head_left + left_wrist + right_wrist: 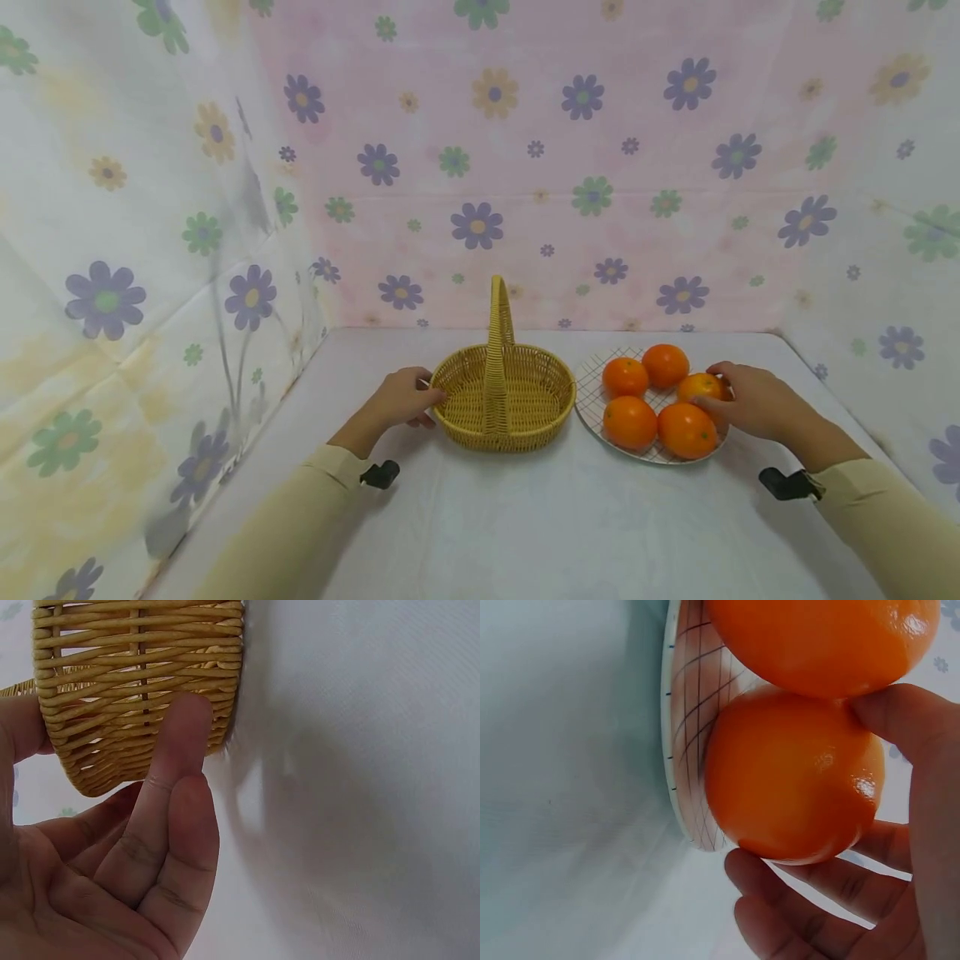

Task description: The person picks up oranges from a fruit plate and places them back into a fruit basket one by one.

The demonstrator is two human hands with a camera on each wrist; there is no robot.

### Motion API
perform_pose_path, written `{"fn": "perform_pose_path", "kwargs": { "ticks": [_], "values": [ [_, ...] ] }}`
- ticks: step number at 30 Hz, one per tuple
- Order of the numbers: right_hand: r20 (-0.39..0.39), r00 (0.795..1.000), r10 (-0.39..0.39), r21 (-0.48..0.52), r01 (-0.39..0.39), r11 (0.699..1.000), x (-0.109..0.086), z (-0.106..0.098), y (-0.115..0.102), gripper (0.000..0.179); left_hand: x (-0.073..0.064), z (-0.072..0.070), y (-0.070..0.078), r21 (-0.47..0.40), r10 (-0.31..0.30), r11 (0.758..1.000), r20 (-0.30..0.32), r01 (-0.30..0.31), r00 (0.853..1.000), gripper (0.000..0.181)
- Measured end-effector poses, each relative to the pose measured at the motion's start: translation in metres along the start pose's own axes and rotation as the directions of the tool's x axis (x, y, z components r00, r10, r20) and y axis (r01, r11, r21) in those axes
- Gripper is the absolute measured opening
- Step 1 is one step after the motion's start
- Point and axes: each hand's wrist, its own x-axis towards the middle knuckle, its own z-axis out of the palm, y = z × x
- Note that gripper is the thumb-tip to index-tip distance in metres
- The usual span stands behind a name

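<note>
At the left end of a yellow wicker basket (528,433), my left hand (401,396) holds the rim, its thumb over the inside and its fingers against the outer weave. The left wrist view shows those fingers (187,735) close up against the woven wall (142,675). On the right, my right hand (757,404) grips an orange (699,387) at the plate's right edge. Its thumb lies on one side of this orange (795,780) and its fingers curl round the other. The orange sits on a white plate (592,408) with a grid pattern.
Several other oranges share the plate, among them one at the back (665,365) and one at the front (686,431). The basket's tall handle (496,358) arches over its middle. Flowered cloth walls (525,167) enclose the white tabletop (525,525) at the back and sides.
</note>
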Motion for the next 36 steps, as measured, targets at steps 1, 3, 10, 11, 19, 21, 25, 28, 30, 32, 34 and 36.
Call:
{"fn": "perform_pose_path", "kwargs": {
  "ticks": [1, 3, 10, 11, 19, 21, 25, 28, 30, 32, 34, 36],
  "values": [
    [-0.012, 1.000, 0.000, -0.003, 0.000, 1.000, 0.000, 0.000, 0.000, 0.087, 0.001, 0.001, 0.000, -0.005, -0.002, 1.000, 0.001, 0.002, 1.000, 0.052],
    [-0.040, 0.999, -0.002, -0.011, 0.001, 1.000, 0.000, -0.002, 0.001, 0.088, 0.003, 0.002, 0.001, -0.019, -0.009, 1.000, 0.001, 0.009, 1.000, 0.049],
    [-0.132, 0.991, -0.010, 0.003, 0.010, 1.000, 0.003, -0.009, 0.005, 0.086, 0.005, 0.001, 0.003, -0.105, -0.070, 0.992, -0.005, 0.069, 0.998, 0.046],
    [-0.141, 0.990, -0.009, 0.010, 0.010, 1.000, 0.003, -0.010, 0.006, 0.088, 0.005, 0.001, 0.003, -0.114, -0.076, 0.991, -0.004, 0.075, 0.997, 0.045],
    [-0.197, 0.980, -0.017, 0.061, 0.029, 0.998, 0.004, -0.017, -0.003, 0.086, 0.005, 0.000, 0.001, -0.190, -0.085, 0.978, 0.013, 0.086, 0.996, 0.041],
    [-0.202, 0.979, -0.023, 0.067, 0.037, 0.997, 0.004, -0.018, -0.009, 0.084, 0.005, 0.000, -0.002, -0.212, -0.083, 0.974, 0.016, 0.085, 0.996, 0.041],
    [-0.203, 0.979, -0.034, 0.083, 0.051, 0.995, 0.006, -0.020, -0.020, 0.080, 0.004, 0.002, -0.007, -0.278, -0.092, 0.956, 0.014, 0.092, 0.996, 0.041],
    [-0.201, 0.979, -0.042, 0.094, 0.062, 0.994, 0.009, -0.019, -0.029, 0.078, 0.004, 0.004, -0.011, -0.331, -0.106, 0.938, 0.008, 0.103, 0.994, 0.041],
    [-0.201, 0.978, -0.047, 0.103, 0.069, 0.992, 0.012, -0.019, -0.035, 0.076, 0.004, 0.006, -0.013, -0.353, -0.110, 0.930, 0.006, 0.105, 0.994, 0.042],
    [-0.203, 0.978, -0.056, 0.114, 0.081, 0.990, 0.014, -0.018, -0.041, 0.074, 0.004, 0.007, -0.015, -0.373, -0.114, 0.921, 0.005, 0.107, 0.993, 0.044],
    [-0.201, 0.978, -0.062, 0.125, 0.088, 0.988, 0.017, -0.017, -0.047, 0.072, 0.004, 0.008, -0.017, -0.389, -0.123, 0.914, 0.004, 0.114, 0.992, 0.046],
    [-0.195, 0.979, -0.065, 0.142, 0.093, 0.985, 0.018, -0.017, -0.053, 0.070, 0.004, 0.009, -0.018, -0.408, -0.132, 0.905, 0.000, 0.121, 0.991, 0.049]
  ]
}}
